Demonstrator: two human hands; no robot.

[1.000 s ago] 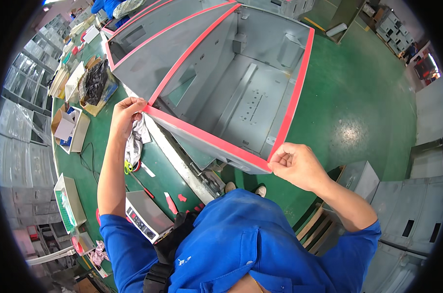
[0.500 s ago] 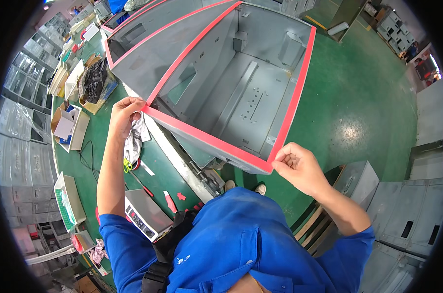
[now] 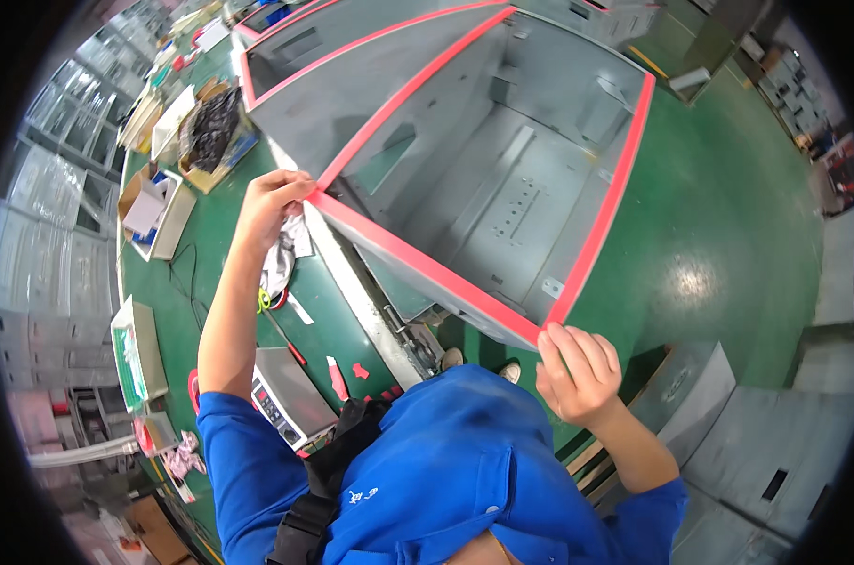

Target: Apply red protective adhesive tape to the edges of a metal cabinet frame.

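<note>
The left grip [image 3: 274, 205] pinches the taped near-left corner of a grey box [image 3: 565, 75]. The right grip [image 3: 580, 372] has fingers bent at its near-right corner; whether they pinch the red tape [image 3: 427, 257] there, I can't tell. The box juts past the surface's [image 3: 215, 221] edge, hiding some of it. The left forearm partly covers scissors [image 3: 263, 301]. Another box [image 3: 352, 56], behind, is cut off above. One bin [image 3: 176, 224] holds cardboard, a carton [image 3: 222, 172] a black bag [image 3: 215, 127].

A metal housing [image 3: 425, 263], cluttered bench [image 3: 223, 202], seemingly stacked casings [image 3: 55, 221] suggest a workshop.
</note>
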